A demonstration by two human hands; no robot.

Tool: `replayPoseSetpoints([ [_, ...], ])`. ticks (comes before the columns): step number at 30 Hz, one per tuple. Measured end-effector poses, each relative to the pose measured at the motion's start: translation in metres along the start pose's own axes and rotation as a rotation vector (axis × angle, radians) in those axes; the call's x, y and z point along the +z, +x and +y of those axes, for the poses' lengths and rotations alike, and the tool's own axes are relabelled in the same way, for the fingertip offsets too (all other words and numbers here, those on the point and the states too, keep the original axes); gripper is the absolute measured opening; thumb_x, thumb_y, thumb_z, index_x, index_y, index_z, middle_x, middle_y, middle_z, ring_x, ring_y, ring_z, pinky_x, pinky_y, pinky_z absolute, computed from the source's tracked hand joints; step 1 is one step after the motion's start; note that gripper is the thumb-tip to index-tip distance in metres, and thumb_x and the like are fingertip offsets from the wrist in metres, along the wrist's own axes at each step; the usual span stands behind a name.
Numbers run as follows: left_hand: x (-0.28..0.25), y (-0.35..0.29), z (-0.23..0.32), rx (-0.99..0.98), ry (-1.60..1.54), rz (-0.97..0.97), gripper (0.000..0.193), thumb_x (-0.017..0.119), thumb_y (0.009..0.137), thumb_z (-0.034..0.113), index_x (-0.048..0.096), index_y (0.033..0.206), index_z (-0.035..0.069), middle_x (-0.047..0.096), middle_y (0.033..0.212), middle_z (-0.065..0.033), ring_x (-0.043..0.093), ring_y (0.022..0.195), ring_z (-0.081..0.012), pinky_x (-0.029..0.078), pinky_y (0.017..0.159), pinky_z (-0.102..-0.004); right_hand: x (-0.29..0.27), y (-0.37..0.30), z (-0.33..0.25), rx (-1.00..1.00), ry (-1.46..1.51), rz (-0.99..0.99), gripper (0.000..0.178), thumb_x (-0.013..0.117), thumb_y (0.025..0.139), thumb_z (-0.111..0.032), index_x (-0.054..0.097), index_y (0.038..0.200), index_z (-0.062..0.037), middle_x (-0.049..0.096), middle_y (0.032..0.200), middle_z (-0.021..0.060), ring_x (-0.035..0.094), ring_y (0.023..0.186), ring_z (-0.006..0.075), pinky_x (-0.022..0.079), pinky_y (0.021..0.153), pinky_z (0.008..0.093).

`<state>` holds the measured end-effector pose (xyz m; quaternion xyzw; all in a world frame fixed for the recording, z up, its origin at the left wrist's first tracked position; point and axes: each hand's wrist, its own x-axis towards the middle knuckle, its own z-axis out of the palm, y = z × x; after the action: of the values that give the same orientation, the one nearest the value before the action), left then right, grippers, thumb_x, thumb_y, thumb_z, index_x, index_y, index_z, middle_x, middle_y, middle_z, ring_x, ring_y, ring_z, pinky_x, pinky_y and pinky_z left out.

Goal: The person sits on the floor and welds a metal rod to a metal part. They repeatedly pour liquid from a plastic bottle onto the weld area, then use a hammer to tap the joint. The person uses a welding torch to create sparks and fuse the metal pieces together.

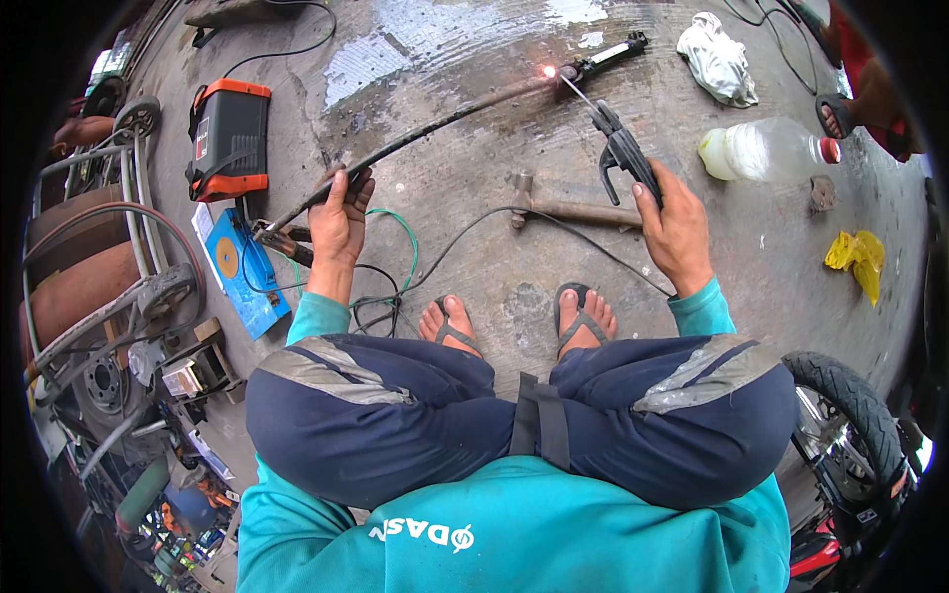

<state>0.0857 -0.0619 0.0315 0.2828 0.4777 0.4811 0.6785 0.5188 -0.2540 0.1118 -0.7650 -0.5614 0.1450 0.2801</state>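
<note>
My left hand point(341, 229) is closed around the near end of a long dark metal bar point(435, 126), which slants away to the upper right. At the bar's far end is a thicker joint with a black cylindrical piece point(611, 55) lying on the concrete. A bright orange glow point(550, 71) shows at that joint. My right hand point(678, 227) grips a black welding electrode holder point(625, 153). From its jaws a thin electrode point(579, 93) points at the joint, its tip close to the glow. A clamp point(289, 243) sits at the bar's near end, by my left wrist.
A hammer point(573, 211) lies between my hands, with a black cable point(465, 237) curving past it. An orange-black welding machine point(232, 141) stands left, near a blue panel point(245, 272). Rightward are a white cloth point(717, 61), a plastic jug point(766, 148) and a yellow bag point(858, 259).
</note>
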Motion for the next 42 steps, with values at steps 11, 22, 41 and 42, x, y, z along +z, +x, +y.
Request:
replayPoseSetpoints([
  [11,-0.004,-0.004,0.0,0.016,-0.048,0.019,0.025,0.07,0.1,0.015,0.066,0.12,0.001,0.073,0.115,-0.0144,0.071,0.111,-0.0341,0.061,0.095,-0.0467,-0.044,-0.078,0.077,0.327,0.775,0.153,0.049,0.076,0.093,-0.014,0.057,0.136,-0.0002,0.068,0.103,0.0078,0.066,0.086,0.0144,0.052,0.076,0.029],
  [22,-0.014,0.021,-0.003,-0.036,-0.061,-0.008,0.02,0.069,0.102,0.017,0.067,0.116,0.004,0.074,0.113,-0.0129,0.072,0.11,-0.0306,0.057,0.1,-0.045,-0.053,-0.356,0.307,1.189,0.35,0.595,0.04,0.083,0.088,-0.028,0.069,0.106,0.0052,0.074,0.087,0.0156,0.07,0.075,0.0214,0.054,0.071,0.0375],
  [41,0.009,0.003,0.008,-0.025,-0.017,-0.015,0.022,0.069,0.101,0.016,0.063,0.119,0.004,0.073,0.114,-0.0136,0.072,0.11,-0.0318,0.061,0.095,-0.0441,-0.042,0.041,0.184,0.317,0.329,0.555,0.107,0.099,0.066,-0.031,0.04,0.148,0.0064,0.051,0.146,0.0239,0.052,0.133,0.0332,0.044,0.111,0.0411],
  [42,0.009,-0.001,0.006,-0.037,-0.038,-0.011,0.022,0.069,0.101,0.016,0.063,0.118,0.003,0.072,0.114,-0.0135,0.071,0.111,-0.0321,0.061,0.096,-0.0444,-0.037,0.054,0.183,0.268,0.369,0.596,0.107,0.099,0.065,-0.031,0.041,0.146,0.0072,0.05,0.146,0.0235,0.051,0.134,0.0329,0.042,0.113,0.0409],
])
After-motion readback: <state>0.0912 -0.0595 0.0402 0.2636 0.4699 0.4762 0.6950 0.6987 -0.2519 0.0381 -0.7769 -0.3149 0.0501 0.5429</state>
